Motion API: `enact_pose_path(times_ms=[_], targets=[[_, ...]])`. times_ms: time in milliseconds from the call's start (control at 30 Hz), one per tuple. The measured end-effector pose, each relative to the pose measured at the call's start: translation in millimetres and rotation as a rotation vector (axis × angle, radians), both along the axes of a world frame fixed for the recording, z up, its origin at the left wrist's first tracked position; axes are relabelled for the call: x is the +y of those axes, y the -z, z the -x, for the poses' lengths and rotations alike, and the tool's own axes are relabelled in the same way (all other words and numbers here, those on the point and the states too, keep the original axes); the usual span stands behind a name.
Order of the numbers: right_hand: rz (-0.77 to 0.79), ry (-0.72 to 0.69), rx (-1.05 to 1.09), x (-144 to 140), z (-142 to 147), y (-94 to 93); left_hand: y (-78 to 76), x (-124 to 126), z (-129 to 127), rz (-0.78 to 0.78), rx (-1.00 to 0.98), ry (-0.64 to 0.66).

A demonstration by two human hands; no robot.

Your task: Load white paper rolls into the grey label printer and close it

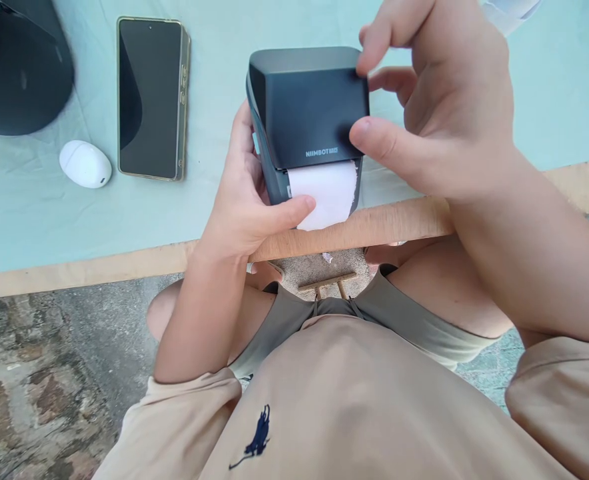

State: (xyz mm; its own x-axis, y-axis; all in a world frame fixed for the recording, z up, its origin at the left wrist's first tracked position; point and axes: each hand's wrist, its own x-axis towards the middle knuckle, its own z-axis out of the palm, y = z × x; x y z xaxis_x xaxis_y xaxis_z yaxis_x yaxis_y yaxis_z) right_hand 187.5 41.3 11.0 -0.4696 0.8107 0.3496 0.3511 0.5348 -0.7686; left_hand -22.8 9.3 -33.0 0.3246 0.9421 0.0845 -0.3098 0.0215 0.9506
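Left hand (247, 213): wraps the left side of the label printer (307, 110) near the table's front edge, with the thumb lying across the lower part of the white paper (327, 193) that comes out of the slot.
Right hand (434, 100): comes in over the printer's right side, thumb tip pressed on the front of the dark lid beside the printed brand name, forefinger on the lid's top right corner; the grip is narrow, pinching the lid between thumb and finger.
Printer: dark grey box, held between both hands just above the table's wooden edge (399, 223), tilted toward the person.
Paper: a white strip hanging from the slot under the lid, touching the left thumb.
Table (49, 220): covered with a pale green cloth.
Phone (152, 99): lies flat, screen dark, left of the printer and well apart from it.
White case (85, 164): small and rounded, just left of the phone.
Dark object (19, 67): far left corner, partly cut off.
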Motion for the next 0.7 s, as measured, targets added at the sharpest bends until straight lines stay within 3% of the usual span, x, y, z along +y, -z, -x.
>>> enact_pose_path(times_ms=[133,267,367,567,700], targets=[[0.218,-0.131,0.064,-4,5,-7.0,2.8,2,0,-0.066,-0.072,0.029],[0.252,-0.185,0.068,-2,7,-6.0,-6.5,-1,-6,0.103,-0.070,-0.043],[0.289,-0.224,0.116,-1,9,-1.3,-11.5,-4,-9,0.126,-0.032,-0.054],[0.219,-0.220,0.102,-4,9,-0.1,-4.8,-3,-6,0.093,-0.075,-0.048],[0.165,-0.226,0.101,-4,9,-1.7,-9.2,-5,-6,0.145,-0.094,-0.044]])
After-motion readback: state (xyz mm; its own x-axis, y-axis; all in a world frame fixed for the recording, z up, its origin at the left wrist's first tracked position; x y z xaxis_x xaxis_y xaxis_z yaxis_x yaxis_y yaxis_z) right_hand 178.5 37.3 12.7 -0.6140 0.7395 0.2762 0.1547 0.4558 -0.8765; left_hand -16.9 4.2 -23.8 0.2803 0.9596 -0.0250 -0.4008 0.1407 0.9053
